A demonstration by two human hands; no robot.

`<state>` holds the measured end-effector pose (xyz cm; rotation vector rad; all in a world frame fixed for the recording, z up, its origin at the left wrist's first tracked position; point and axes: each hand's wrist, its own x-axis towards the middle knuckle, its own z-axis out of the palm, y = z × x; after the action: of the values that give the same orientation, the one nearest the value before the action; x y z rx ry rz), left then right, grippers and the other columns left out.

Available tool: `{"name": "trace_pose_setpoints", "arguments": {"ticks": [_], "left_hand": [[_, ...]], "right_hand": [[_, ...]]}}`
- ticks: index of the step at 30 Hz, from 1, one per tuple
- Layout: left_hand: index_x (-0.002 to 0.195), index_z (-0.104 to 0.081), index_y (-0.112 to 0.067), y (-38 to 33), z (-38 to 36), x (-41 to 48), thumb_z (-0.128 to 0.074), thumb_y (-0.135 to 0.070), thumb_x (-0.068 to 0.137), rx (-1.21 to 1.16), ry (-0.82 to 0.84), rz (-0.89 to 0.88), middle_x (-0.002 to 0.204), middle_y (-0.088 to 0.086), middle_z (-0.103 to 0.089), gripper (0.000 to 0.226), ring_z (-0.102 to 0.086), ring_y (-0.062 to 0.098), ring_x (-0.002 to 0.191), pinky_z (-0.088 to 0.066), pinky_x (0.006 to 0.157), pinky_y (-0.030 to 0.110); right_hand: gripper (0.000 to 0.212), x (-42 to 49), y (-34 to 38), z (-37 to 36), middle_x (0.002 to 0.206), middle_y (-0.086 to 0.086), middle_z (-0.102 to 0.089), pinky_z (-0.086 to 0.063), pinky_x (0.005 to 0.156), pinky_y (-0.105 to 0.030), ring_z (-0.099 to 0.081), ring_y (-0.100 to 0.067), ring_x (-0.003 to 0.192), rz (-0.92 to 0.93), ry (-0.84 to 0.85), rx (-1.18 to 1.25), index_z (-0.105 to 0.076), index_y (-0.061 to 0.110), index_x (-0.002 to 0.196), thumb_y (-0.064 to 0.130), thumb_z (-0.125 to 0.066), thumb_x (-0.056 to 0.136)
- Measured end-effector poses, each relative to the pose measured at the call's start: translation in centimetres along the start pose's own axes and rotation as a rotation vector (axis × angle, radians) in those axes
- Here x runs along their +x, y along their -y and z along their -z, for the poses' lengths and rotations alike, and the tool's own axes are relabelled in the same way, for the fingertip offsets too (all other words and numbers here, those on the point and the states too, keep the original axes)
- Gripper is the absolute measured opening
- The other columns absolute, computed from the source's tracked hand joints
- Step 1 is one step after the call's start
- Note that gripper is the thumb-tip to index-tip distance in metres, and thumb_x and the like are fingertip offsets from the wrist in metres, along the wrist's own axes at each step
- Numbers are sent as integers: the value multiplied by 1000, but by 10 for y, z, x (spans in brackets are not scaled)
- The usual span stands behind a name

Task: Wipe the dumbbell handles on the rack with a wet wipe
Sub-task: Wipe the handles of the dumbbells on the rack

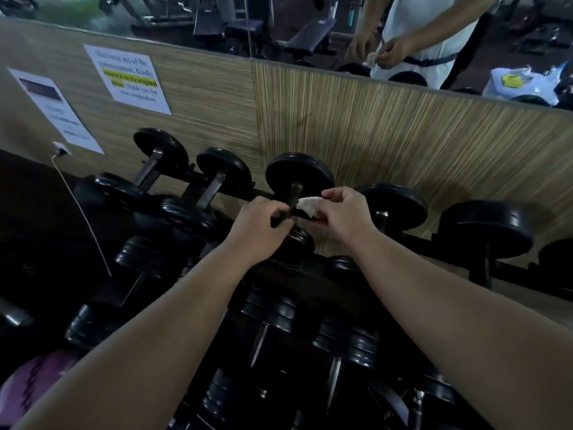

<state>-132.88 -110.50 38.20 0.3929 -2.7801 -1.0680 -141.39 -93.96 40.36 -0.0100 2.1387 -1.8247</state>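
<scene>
A gym: racked black dumbbells [161, 150]; wall mirror [93, 13] with reflected weight benches [310, 38]; equipment-return notice [127, 79]

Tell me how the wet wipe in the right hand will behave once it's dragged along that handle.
Probably floppy: the wet wipe bunches and droops from the right hand. Likely very light, since a fingertip pinch holds it. It may snag on the handle, whose texture is unclear.

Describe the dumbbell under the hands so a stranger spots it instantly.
Under the mirror, the rack's top row lines the wall. Third dumbbell from the left: only its handle is held by the left hand, the right hand pinching a white wipe.
</scene>
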Motion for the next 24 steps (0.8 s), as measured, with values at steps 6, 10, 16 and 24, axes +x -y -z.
{"name": "trace_pose_setpoints", "arguments": {"ticks": [6,10,16,24], "left_hand": [[115,-72,-28,40,-19,19,-66,-56,94,-173,-51,124,118,-14,-64,35,-58,1,111,-50,101,30],[104,-72,-31,58,-23,27,-69,-63,87,-225,-75,112,102,-18,-66,36,-62,-3,98,-53,86,24],[102,-68,-29,77,-42,17,-67,-61,84,-276,-256,15,102,-18,-64,37,-61,7,103,-45,83,15],[111,-71,-9,89,-71,22,-57,-63,95,-260,-509,-104,108,0,-66,58,-62,22,99,-54,80,42]], "right_hand": [[25,55,-22,-12,101,1,-69,-63,80,-41,-71,-18,92,-19,-11,-254,-60,27,101,34,-75,82],[26,80,-36,-27,96,8,-61,-57,70,-29,-63,-11,90,17,-20,-400,-59,20,107,25,-72,85],[15,99,-47,-48,88,14,-61,-42,60,-6,-58,3,79,219,-73,-501,-58,23,98,28,-70,92],[23,127,-56,-48,117,8,-57,-37,89,0,-53,2,103,618,157,-777,-73,12,115,26,-63,100]]}}
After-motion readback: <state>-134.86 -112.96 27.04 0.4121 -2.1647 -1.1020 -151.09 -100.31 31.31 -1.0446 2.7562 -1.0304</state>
